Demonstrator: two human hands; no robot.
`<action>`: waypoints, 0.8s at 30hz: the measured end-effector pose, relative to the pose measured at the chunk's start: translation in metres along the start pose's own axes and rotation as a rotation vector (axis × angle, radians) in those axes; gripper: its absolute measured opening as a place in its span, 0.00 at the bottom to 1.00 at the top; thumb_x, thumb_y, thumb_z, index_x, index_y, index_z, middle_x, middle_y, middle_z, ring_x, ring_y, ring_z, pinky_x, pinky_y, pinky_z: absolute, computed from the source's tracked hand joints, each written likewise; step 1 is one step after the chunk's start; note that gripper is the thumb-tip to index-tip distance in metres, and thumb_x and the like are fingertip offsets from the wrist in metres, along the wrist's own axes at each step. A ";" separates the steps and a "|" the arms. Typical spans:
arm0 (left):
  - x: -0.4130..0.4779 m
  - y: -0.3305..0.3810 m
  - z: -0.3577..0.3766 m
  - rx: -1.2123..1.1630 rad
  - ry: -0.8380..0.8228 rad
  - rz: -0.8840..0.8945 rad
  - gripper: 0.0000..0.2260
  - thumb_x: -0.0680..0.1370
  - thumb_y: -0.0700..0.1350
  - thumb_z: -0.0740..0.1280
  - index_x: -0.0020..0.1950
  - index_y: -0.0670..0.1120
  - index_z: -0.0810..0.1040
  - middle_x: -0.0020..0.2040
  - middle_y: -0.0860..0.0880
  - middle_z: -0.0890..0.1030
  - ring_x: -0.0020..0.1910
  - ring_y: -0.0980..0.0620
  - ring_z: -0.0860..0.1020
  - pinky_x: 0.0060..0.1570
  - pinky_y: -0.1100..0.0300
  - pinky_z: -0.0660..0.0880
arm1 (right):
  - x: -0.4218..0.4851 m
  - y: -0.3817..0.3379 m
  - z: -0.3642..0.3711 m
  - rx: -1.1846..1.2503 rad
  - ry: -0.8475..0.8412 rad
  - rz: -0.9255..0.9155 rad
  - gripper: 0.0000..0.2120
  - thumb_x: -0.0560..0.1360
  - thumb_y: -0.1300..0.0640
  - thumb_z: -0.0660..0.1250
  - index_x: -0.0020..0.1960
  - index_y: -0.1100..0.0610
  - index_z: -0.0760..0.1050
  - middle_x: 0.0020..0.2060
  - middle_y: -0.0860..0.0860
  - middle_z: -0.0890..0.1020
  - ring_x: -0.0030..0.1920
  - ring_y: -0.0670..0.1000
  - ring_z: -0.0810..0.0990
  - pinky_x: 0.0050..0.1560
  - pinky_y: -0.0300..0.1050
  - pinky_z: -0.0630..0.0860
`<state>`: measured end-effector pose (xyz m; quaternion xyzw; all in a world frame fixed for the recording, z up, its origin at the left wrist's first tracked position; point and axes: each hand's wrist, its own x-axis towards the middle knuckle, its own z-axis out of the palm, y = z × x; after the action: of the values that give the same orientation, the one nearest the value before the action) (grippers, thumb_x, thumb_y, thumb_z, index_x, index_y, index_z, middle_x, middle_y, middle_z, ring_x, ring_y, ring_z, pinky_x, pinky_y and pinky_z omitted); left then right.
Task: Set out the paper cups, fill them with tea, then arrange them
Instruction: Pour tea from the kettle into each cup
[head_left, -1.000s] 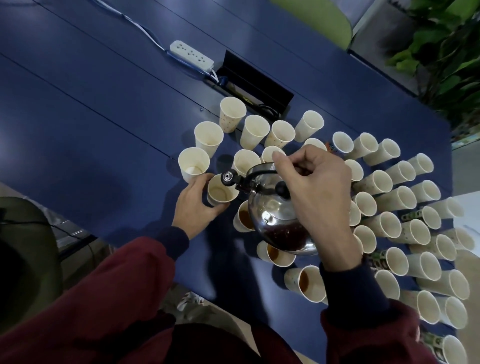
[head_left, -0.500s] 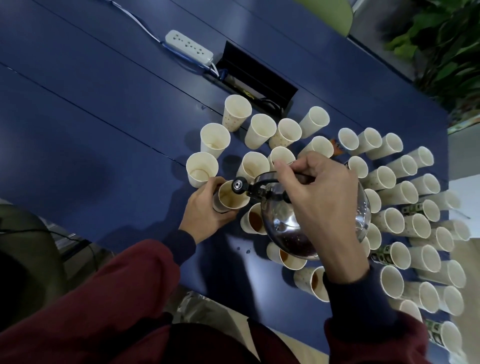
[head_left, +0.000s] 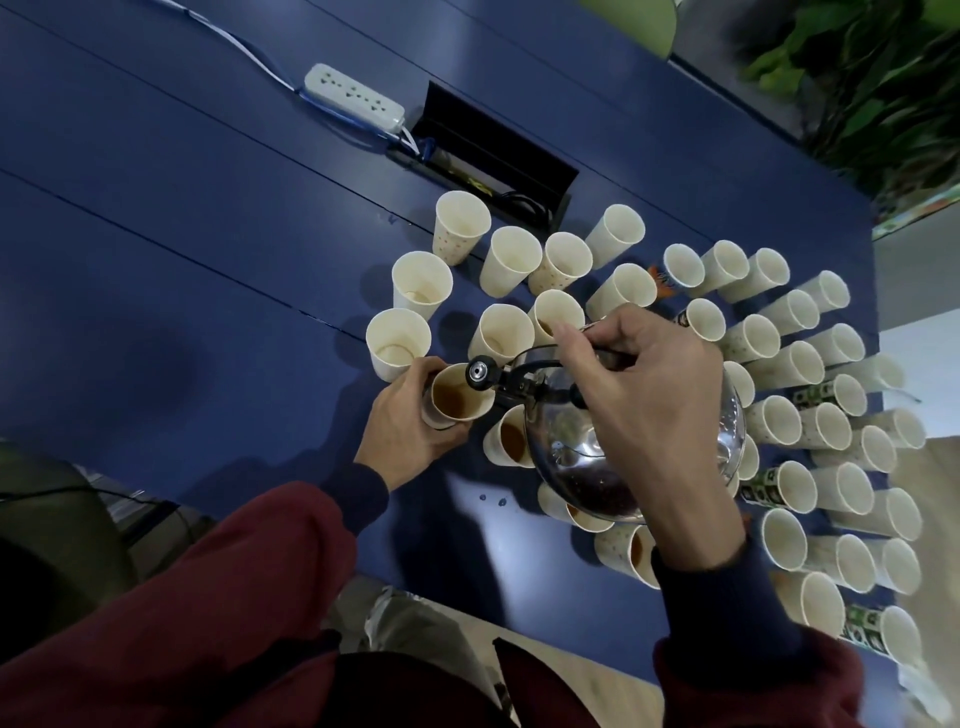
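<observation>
**Tea round in progress:** A paper cup (head_left: 457, 400) part-filled with brown tea sits in a person's left hand (head_left: 410, 431), fingers and thumb curled round its side. It is upright, just left of a shiny metal teapot (head_left: 566, 457). A round black knob (head_left: 478, 371) at the teapot's left end overlaps the cup's far rim. The right hand (head_left: 644, 405) is closed round the dark handle (head_left: 613, 355) over the teapot, above a blue table (head_left: 208, 234). Dark tea shows in the teapot's near side. Whether the held cup's base touches the table cannot be told.

Against the teapot's left flank stands a second cup (head_left: 511, 439) holding brown tea. More tea-filled cups (head_left: 631, 553) sit partly hidden on the teapot's near side. Beyond and left of the teapot, a loose group of cups (head_left: 422, 283) shows pale bottoms, some with a thin trace of liquid. Right of the teapot, rows of cups (head_left: 789, 364) stand packed close, their insides looking empty, several with green-printed sides.

A few drops (head_left: 491, 500) spot the table just on the teapot's near side. Well beyond the teapot to the left lies a white power strip (head_left: 353, 98), with an open black cable box (head_left: 498, 171) closer in. Green leaves (head_left: 857, 88) fill the corner far beyond the teapot to the right. Dark red sleeves (head_left: 208, 597) with navy cuffs frame the near edge.
</observation>
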<state>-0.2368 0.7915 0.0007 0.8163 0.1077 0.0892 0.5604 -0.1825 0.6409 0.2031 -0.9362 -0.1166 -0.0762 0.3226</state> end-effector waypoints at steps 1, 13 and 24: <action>0.000 0.000 0.000 0.001 0.002 0.007 0.26 0.66 0.50 0.79 0.60 0.50 0.73 0.54 0.54 0.81 0.52 0.53 0.80 0.52 0.51 0.78 | 0.000 0.000 -0.001 0.001 0.002 0.006 0.13 0.75 0.47 0.72 0.36 0.54 0.79 0.27 0.45 0.80 0.31 0.49 0.78 0.35 0.50 0.76; 0.002 0.002 -0.007 0.022 -0.074 0.017 0.35 0.67 0.47 0.81 0.69 0.50 0.68 0.64 0.54 0.75 0.61 0.56 0.74 0.61 0.62 0.71 | 0.002 0.006 -0.014 0.166 0.110 0.221 0.17 0.75 0.49 0.72 0.31 0.53 0.74 0.23 0.43 0.75 0.27 0.43 0.70 0.35 0.40 0.67; 0.053 0.046 -0.020 0.119 -0.076 0.196 0.25 0.71 0.40 0.73 0.67 0.43 0.71 0.64 0.48 0.75 0.63 0.52 0.73 0.62 0.66 0.68 | 0.018 0.007 -0.030 0.324 0.265 0.300 0.17 0.75 0.49 0.72 0.34 0.60 0.77 0.26 0.50 0.75 0.30 0.47 0.71 0.37 0.45 0.69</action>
<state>-0.1872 0.8079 0.0517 0.8575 0.0112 0.1062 0.5033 -0.1654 0.6195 0.2267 -0.8611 0.0559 -0.1298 0.4884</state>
